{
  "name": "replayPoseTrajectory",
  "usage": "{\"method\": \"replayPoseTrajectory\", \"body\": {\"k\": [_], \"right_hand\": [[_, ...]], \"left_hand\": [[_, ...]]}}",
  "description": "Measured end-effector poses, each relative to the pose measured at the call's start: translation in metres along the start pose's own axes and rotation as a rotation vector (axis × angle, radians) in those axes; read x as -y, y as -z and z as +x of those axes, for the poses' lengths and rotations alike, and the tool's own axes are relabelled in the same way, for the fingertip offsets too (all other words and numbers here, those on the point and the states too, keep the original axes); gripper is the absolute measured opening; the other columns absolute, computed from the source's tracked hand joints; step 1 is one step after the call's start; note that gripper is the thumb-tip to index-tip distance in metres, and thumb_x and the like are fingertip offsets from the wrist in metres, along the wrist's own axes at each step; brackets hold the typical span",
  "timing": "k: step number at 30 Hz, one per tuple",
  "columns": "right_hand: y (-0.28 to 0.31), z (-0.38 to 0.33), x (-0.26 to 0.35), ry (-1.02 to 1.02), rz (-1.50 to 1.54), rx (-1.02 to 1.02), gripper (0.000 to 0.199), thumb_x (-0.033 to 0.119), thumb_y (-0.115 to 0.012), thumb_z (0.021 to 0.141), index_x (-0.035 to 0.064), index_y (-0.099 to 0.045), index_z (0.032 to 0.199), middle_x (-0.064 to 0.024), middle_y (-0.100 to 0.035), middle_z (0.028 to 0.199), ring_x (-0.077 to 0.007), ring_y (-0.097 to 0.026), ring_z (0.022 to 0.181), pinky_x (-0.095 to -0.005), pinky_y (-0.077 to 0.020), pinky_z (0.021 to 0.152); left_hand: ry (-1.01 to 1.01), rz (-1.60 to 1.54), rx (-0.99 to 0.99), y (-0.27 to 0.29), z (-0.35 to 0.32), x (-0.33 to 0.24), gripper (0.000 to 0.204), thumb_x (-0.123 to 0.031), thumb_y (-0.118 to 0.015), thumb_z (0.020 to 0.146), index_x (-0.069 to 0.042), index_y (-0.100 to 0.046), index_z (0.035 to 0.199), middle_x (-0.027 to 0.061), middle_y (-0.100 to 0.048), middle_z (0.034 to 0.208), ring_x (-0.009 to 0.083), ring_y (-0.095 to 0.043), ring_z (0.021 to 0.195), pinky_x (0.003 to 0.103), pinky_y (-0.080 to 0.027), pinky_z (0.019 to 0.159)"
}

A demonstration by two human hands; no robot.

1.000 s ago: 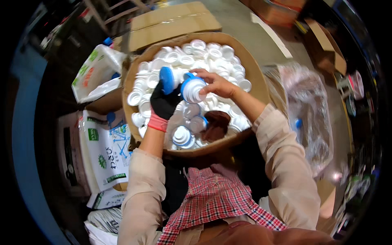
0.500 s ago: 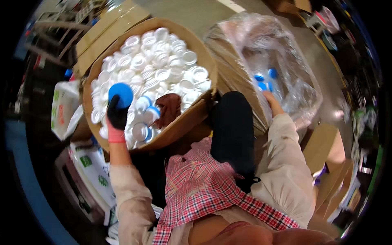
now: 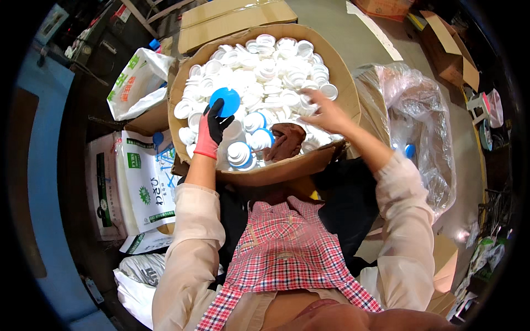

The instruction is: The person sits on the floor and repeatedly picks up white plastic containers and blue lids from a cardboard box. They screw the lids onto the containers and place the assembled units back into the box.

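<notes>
My left hand point(image 3: 212, 128), in a black and pink glove, grips a round blue plastic lid point(image 3: 226, 100) above the left part of a big cardboard box point(image 3: 259, 175). White plastic caps point(image 3: 270, 66) fill this box in a loose heap. Bare and with fingers spread, my right hand point(image 3: 330, 115) reaches over the heap's right side; I see nothing held in it. Between my hands, near the front wall, lie a crumpled brown cloth or glove point(image 3: 287, 141) and a few white caps with blue rims point(image 3: 240, 155).
On the right stands a box lined with clear plastic point(image 3: 425, 160), a blue lid point(image 3: 409, 150) inside. A closed carton point(image 3: 237, 21) lies behind the caps. White bags point(image 3: 141, 83) sit at the left, and an open carton point(image 3: 448, 52) stands far right.
My right hand has come out of the plastic-lined box and moved left over the white caps. My left hand still holds the blue lid. The view has swung to the right.
</notes>
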State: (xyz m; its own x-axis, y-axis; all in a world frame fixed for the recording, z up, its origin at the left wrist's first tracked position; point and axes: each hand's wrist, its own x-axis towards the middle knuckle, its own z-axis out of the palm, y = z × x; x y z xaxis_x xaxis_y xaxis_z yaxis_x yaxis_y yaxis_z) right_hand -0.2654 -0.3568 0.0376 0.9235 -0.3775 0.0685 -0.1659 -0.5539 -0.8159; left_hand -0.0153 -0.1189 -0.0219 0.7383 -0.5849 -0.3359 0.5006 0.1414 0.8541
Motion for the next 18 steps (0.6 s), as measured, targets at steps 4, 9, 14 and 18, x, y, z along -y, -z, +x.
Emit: {"method": "replayPoseTrajectory", "body": {"k": [4, 9, 14, 18], "right_hand": [[-0.112, 0.061, 0.001, -0.061, -0.349, 0.51, 0.117, 0.049, -0.089, 0.054, 0.0231, -0.029, 0.15, -0.031, -0.028, 0.148, -0.0525, -0.034, 0.131, -0.0578, -0.0337, 0.106], [-0.157, 0.088, 0.013, -0.122, -0.574, 0.677, 0.116, 0.042, -0.092, 0.048, 0.0275, -0.034, 0.147, -0.0257, -0.034, 0.139, -0.0482, -0.036, 0.13, -0.0511, -0.0394, 0.105], [-0.164, 0.106, -0.026, -0.155, -0.173, 0.534, 0.107, 0.034, -0.089, 0.053, 0.0207, -0.038, 0.146, -0.0239, -0.033, 0.144, -0.0426, -0.043, 0.128, -0.0447, -0.0394, 0.106], [-0.156, 0.12, -0.043, -0.492, 0.345, 0.607, 0.092, 0.032, -0.083, 0.057, 0.0186, -0.047, 0.141, -0.0269, -0.031, 0.146, -0.0396, -0.048, 0.124, -0.044, -0.0453, 0.099]], "left_hand": [[-0.089, -0.013, 0.065, -0.007, -0.012, -0.015, 0.055, -0.028, -0.069, 0.088, -0.003, -0.05, 0.133, 0.0157, -0.054, 0.128, 0.0294, -0.057, 0.114, 0.044, -0.055, 0.091], [-0.154, -0.001, 0.06, 0.016, -0.027, -0.028, 0.055, -0.03, -0.071, 0.085, -0.001, -0.054, 0.129, 0.0133, -0.06, 0.119, 0.0251, -0.062, 0.105, 0.037, -0.056, 0.086], [-0.165, 0.013, 0.086, 0.007, -0.038, -0.038, 0.06, -0.032, -0.074, 0.082, 0.002, -0.055, 0.128, 0.0135, -0.061, 0.117, 0.0237, -0.063, 0.103, 0.034, -0.055, 0.085], [-0.172, 0.009, 0.102, 0.003, -0.041, -0.04, 0.06, -0.032, -0.075, 0.082, 0.003, -0.055, 0.127, 0.0125, -0.062, 0.115, 0.0213, -0.064, 0.1, 0.033, -0.055, 0.083]]}}
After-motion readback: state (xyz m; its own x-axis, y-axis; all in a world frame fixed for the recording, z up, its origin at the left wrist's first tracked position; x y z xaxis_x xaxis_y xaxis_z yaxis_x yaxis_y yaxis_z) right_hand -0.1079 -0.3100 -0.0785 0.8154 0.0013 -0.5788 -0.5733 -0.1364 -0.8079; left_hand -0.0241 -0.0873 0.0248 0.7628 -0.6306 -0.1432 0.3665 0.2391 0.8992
